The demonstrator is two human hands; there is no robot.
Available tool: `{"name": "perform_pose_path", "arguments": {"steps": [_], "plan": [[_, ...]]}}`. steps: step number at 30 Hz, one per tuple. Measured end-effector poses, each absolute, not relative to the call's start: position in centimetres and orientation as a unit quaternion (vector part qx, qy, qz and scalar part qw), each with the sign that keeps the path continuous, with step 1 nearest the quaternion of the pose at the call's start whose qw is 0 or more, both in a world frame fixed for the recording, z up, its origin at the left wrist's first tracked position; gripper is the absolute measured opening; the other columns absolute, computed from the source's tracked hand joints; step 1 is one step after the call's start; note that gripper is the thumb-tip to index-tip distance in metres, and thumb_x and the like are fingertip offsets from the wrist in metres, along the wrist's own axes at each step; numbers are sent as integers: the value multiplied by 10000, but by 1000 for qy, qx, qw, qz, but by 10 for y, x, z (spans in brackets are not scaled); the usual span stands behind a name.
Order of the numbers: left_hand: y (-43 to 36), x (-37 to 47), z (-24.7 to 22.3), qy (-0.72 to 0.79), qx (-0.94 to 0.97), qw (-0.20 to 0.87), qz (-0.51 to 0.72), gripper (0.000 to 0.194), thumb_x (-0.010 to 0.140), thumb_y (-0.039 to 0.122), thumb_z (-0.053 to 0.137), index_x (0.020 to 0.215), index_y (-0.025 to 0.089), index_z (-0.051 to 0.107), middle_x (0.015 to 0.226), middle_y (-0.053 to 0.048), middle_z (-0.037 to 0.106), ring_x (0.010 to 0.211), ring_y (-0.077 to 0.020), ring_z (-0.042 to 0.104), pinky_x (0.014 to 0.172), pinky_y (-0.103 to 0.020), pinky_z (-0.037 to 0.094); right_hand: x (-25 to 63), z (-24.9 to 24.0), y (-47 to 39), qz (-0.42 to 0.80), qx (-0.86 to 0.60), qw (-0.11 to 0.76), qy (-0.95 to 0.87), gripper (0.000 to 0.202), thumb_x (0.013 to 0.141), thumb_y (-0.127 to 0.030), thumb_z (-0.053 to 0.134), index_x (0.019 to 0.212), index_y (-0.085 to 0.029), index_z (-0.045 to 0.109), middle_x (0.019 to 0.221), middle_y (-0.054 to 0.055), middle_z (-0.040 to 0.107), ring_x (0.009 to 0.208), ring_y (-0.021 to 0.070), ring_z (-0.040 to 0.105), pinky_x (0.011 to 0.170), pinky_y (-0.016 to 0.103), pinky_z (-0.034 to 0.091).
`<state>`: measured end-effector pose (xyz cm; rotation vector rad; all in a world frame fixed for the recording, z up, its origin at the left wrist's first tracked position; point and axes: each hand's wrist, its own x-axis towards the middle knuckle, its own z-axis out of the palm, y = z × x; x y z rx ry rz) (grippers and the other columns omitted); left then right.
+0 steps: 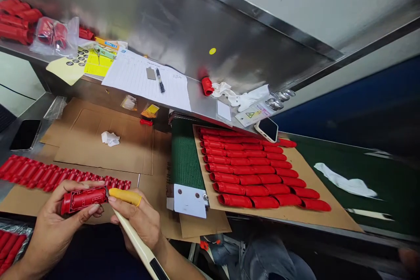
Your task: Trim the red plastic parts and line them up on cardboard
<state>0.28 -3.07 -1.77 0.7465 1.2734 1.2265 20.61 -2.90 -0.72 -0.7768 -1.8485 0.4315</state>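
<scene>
My left hand (61, 218) grips a red plastic housing (85, 199), its fingers along the far side and the thumb below. Its upturned face has a dark outlined recess with small raised shapes. Wrapped round a long cream-handled tool (138, 239), my right hand (142, 216) keeps the tool's tip at the right end of the housing. A yellow finger cot (125, 196) covers one fingertip of this hand. The tool's tip is too small to make out. Just beyond my hands lies a row of slim red parts (49, 175) on cardboard.
Right of a green conveyor belt (186, 153), rows of red housings (249, 179) lie on a cardboard sheet. The steel shelf behind holds a paper form (131, 74), a pen (160, 80) and bagged red parts (54, 35). A phone (26, 134) rests at left, another (267, 129) at the shelf edge.
</scene>
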Motion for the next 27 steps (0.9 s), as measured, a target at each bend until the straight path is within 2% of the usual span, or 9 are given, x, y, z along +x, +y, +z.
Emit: {"name": "perform_pose_path", "arguments": {"steps": [5,9,11,14,16,18,21,25,27], "plan": [[-34,3,-15,541,330,564,530,412,639,283,990,964,247,738,1055,-58,838,773,-241,809,731,-294,700,205,-5,-28,179,-327,518,-770,464,1002,-46,608,1458,-130,599,1178,165,777,1087,242,742,953,402,657],[-35,4,-15,553,332,550,530,412,642,286,992,963,241,738,1102,-61,831,759,-201,786,741,-249,679,207,-6,-28,216,-345,476,-780,382,1028,-95,575,1406,-148,592,1135,149,788,1149,248,742,1021,424,630],[-34,6,-14,556,324,567,515,417,662,315,986,979,234,729,1002,-54,835,706,-179,760,721,-238,668,209,-8,-27,198,-336,449,-804,362,1040,-107,555,1400,-130,575,1125,159,789,1121,249,753,1054,449,609],[-30,8,-11,526,289,618,507,440,671,378,982,957,211,693,702,-31,775,571,-181,702,602,-262,643,217,-10,-25,176,-318,434,-825,359,1039,-122,578,1397,-143,590,1128,159,793,1084,252,762,1026,442,615],[-27,8,-8,506,269,639,513,428,687,373,973,954,194,690,671,-34,754,545,-177,678,555,-262,614,223,-11,-21,251,-380,486,-746,266,1042,-167,594,1299,-185,658,1114,135,797,1043,239,772,928,387,646],[-25,7,-6,495,255,653,513,403,711,331,961,993,182,715,807,-59,785,578,-159,675,565,-253,601,228,-11,-17,368,-454,562,-585,160,1052,-246,614,1181,-211,702,1014,88,800,879,194,779,788,317,654],[-25,6,-4,479,238,672,512,403,716,304,961,1028,194,731,921,-56,781,611,-136,670,597,-243,596,230,-10,-14,498,-452,603,-428,198,1028,-374,690,1121,-205,737,925,65,796,720,149,746,701,277,639],[-29,8,-8,475,246,682,499,486,694,371,972,1048,215,678,846,-27,743,620,-142,668,608,-249,585,221,-9,-14,514,-421,585,-465,235,993,-409,745,1125,-220,788,982,94,822,780,167,763,723,288,646],[-27,3,-17,507,279,657,483,556,704,507,932,1070,221,626,815,-18,714,600,-146,645,584,-258,563,217,-8,-14,497,-427,577,-487,206,1002,-389,736,1141,-249,794,971,78,825,776,163,770,708,273,646]]}}
